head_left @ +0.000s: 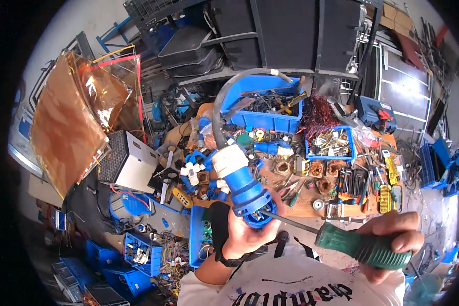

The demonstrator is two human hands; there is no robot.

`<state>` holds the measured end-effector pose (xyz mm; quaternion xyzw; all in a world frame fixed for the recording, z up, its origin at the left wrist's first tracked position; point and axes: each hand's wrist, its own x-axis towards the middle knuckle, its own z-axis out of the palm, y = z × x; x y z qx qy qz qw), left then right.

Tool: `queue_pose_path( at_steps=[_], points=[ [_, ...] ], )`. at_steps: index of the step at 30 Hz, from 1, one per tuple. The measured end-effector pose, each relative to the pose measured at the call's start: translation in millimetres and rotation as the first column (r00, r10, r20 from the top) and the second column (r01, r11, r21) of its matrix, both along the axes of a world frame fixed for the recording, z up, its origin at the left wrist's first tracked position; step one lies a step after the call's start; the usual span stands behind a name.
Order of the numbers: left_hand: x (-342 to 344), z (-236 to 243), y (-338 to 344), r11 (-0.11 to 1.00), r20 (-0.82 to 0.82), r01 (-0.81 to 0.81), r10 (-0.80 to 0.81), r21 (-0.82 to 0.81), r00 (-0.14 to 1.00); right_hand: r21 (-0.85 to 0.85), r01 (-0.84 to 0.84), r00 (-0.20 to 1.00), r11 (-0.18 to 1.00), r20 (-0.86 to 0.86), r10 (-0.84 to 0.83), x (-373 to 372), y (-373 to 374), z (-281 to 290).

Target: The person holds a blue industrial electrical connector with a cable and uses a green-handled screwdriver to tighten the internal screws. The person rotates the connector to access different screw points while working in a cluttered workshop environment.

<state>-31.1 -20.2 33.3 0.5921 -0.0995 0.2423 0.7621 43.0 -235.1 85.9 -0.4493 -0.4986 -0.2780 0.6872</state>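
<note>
Head view: screwdriver with ribbed green handle (364,247) and thin metal shaft runs to the open end of a blue cylindrical plastic connector (244,186), held up before the torso. Exact tip seat: cannot tell. Risk, judged: tip could slip off and jab the left hand (242,235), if pushed off-line; stiff dark cable (218,120) could twist the connector. Grip: left fingers closed round the connector's lower end; right hand (392,242) wrapped round the handle's far end.

A head-worn fisheye looks down over the workbench (308,207).
</note>
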Motion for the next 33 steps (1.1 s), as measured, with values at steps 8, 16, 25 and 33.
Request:
queue_pose_path(
  at_steps=[8,16,25,33],
  points=[
    [14.7,-12.0,-13.9,0.996,0.091,-0.082,0.079,0.025,0.993,0.117,0.078,0.995,0.99,0.053,-0.085,-8.7,1.9,-16.1],
    [24.0,-10.3,-25.6,0.987,0.08,-0.143,0.138,0.067,0.987,0.091,0.211,0.976,0.973,-0.07,-0.205,-16.2,-9.3,-29.8],
    [26.7,-7.2,-31.2,0.984,0.065,-0.167,0.163,0.057,0.985,0.131,0.15,0.982,0.98,-0.133,-0.132,-17.3,-12.7,-39.1],
    [25.0,-8.1,-28.3,0.994,0.037,-0.105,0.107,-0.038,0.994,-0.045,-0.087,0.996,0.995,0.016,0.088,-17.6,-20.3,-26.2]
  ],
)
